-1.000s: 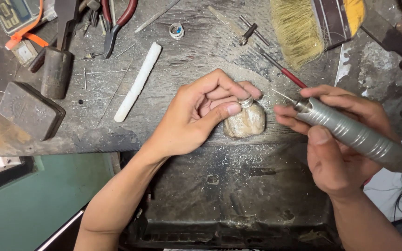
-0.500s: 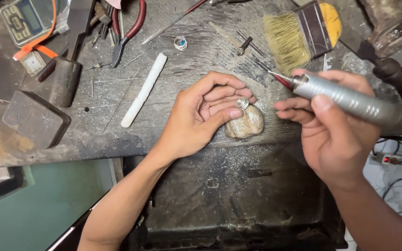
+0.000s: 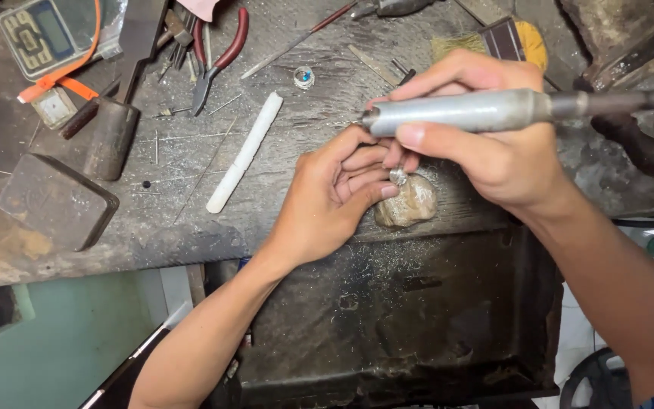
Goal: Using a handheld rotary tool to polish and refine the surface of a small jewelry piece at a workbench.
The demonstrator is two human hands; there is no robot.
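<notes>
Left hand [image 3: 327, 201] pinches small silver ring [image 3: 398, 176] against pale rounded stone block [image 3: 409, 201] at near edge of scarred dark bench [image 3: 153, 220]. Right hand [image 3: 486, 148] grip closed around grey metal rotary handpiece [image 3: 456, 112], just above ring. White stick [image 3: 244, 151] lies left.

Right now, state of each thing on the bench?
left hand: fingers pinching small silver piece against lump
right hand: gripping rotary handpiece, lying level
red-handled pliers: lying flat, jaws shut
white stick: lying flat
brush: lying, partly hidden
</notes>
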